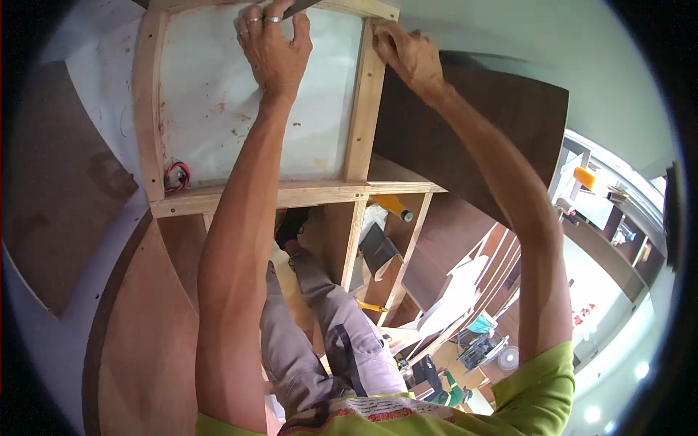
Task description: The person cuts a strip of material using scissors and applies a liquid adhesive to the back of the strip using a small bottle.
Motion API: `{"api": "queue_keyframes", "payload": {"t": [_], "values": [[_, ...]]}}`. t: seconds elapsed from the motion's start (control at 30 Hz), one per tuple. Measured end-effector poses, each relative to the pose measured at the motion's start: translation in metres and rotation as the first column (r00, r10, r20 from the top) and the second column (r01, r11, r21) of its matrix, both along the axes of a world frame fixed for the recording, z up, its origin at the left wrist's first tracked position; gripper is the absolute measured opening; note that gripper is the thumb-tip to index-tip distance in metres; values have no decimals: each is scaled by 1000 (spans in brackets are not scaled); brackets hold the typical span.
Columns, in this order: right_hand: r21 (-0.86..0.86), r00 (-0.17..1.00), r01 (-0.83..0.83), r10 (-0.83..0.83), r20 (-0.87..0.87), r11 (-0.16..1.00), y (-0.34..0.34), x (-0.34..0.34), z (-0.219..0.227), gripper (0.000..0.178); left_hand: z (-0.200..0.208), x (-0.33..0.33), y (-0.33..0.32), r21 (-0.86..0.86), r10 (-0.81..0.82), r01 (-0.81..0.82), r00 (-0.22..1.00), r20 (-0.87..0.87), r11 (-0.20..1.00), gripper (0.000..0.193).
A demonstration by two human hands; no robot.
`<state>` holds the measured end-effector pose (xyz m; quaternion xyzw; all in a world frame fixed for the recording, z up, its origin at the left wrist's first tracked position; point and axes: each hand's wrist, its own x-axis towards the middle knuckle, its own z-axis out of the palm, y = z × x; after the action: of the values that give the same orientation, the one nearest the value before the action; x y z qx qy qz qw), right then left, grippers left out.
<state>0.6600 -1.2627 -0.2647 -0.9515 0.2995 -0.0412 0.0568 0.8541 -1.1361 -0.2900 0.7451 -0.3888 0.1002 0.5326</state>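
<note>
Nearest, a crinkled lime-green shirt (534, 396) is cut off by the lower edge. Beyond it the left hand (273, 51), ringed, bends at the top edge of a squared, pale wooden frame (367, 102); a dark flat strip (299, 7) sticks out beside its thumb, cropped above, so I cannot tell how firmly it is gripped. The right hand (411, 57) curls narrowly at the frame's top right corner, its fingertips hidden. Inside lies a smooth, stained whitish panel (211, 94), with looped wires (177, 176) in the bottom left corner. Farther off, a round fan (508, 357) looks blurred.
</note>
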Motion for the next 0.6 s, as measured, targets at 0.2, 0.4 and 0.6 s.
{"api": "queue_keyframes", "payload": {"t": [0.2,0.4,0.6], "values": [[538,790,247,-489,369,806,32,6,-8,26,2,0,3,-21,-30,29,999,-29,999,24],[632,628,310,-652,425,710,49,21,-9,29,-9,-6,1,36,-22,22,1000,-17,999,24],[547,562,486,-723,401,682,54,38,-9,40,-31,-2,2,48,-81,81,997,-7,996,28]]}}
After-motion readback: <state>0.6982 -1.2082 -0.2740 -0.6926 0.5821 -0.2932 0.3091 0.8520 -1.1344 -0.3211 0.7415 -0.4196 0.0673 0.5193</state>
